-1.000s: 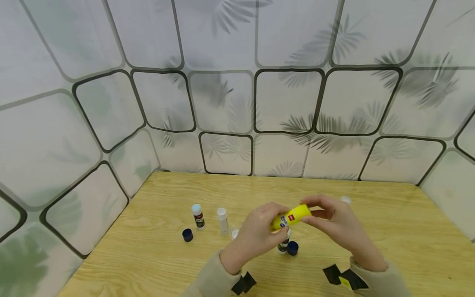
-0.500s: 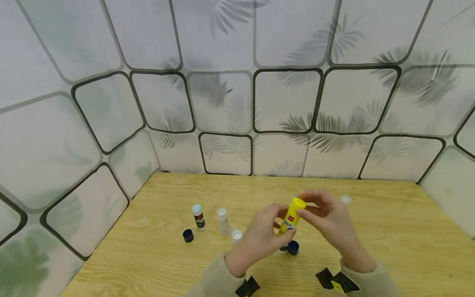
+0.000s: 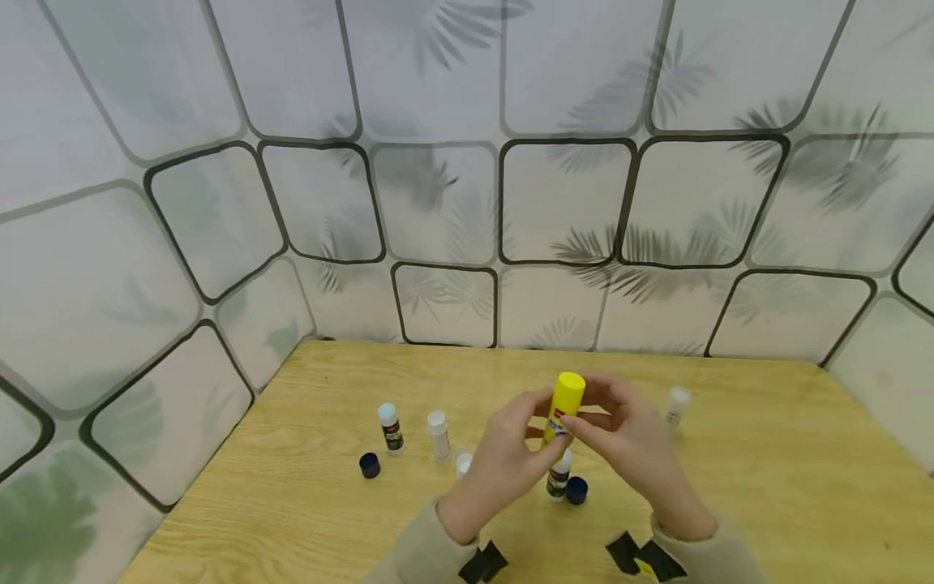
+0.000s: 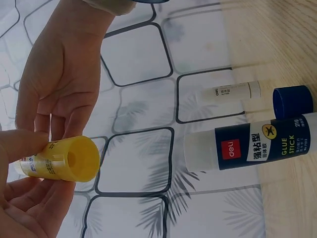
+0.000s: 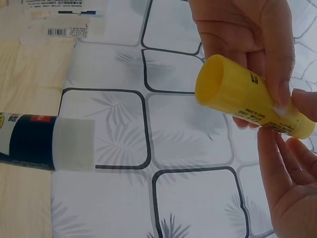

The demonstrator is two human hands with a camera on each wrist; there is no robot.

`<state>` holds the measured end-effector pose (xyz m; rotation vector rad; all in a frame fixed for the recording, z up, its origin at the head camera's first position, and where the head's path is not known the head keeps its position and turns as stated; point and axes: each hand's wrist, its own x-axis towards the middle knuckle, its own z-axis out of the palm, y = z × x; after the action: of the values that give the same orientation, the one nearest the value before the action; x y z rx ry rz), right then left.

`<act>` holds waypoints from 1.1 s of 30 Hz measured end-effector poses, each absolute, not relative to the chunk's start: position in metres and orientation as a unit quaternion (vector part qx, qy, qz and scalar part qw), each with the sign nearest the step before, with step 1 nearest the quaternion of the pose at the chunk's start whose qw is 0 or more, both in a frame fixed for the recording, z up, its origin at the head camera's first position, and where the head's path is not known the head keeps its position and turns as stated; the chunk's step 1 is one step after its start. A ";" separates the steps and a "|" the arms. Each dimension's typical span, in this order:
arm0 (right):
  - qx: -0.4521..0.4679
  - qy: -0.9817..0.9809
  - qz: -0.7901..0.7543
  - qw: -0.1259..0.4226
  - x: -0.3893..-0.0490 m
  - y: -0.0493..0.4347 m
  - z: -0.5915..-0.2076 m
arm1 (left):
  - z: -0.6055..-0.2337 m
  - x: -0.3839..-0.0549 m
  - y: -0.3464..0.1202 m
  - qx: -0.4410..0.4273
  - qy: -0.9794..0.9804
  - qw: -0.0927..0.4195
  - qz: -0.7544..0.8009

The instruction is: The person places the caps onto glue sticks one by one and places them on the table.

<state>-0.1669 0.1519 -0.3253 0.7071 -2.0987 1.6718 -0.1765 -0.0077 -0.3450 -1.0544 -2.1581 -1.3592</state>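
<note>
Both of my hands hold a yellow glue stick point(image 3: 567, 396) above the table, nearly upright with a slight tilt. My left hand point(image 3: 511, 446) grips its lower part between thumb and fingers. From the other side, my right hand point(image 3: 635, 442) pinches it, the thumb lying on the label. The stick's hollow lower end point(image 4: 83, 158) shows in the left wrist view. Just below the hands stands a dark-blue-labelled glue stick point(image 3: 558, 480) with a white upper part, and a dark blue cap point(image 3: 576, 491) lies right beside it.
On the left of the table point(image 3: 241, 495) stand another dark-labelled glue stick point(image 3: 392, 431) and a white glue stick point(image 3: 439, 438). Near them are a dark blue cap point(image 3: 370, 465) and a white cap point(image 3: 464, 464). A further white stick point(image 3: 675, 405) stands at the right.
The yellow glue stick has swung from a sideways slant to nearly upright. My right hand has moved left, closer to the left hand, uncovering more of the white stick at the right.
</note>
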 end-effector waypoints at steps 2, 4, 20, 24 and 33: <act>0.245 -0.748 0.588 0.187 -0.168 0.148 -0.323 | -0.344 -0.177 -0.009 -0.374 -0.762 0.199 -0.490; 0.237 -0.750 0.588 0.188 -0.169 0.145 -0.322 | -0.344 -0.177 -0.009 -0.369 -0.758 0.205 -0.497; 0.211 -0.781 0.549 0.210 -0.171 0.140 -0.320 | -0.347 -0.179 -0.009 -0.372 -0.766 0.240 -0.467; 0.205 -0.780 0.553 0.206 -0.173 0.143 -0.321 | -0.345 -0.179 -0.010 -0.370 -0.779 0.230 -0.452; 0.153 -0.818 0.480 0.279 -0.190 0.167 -0.329 | -0.343 -0.178 -0.011 -0.364 -0.795 0.229 -0.427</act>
<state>-0.1904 0.1669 -0.3294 0.4095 -2.1937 1.2864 -0.1776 -0.0114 -0.3430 -1.0026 -2.1895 -1.1747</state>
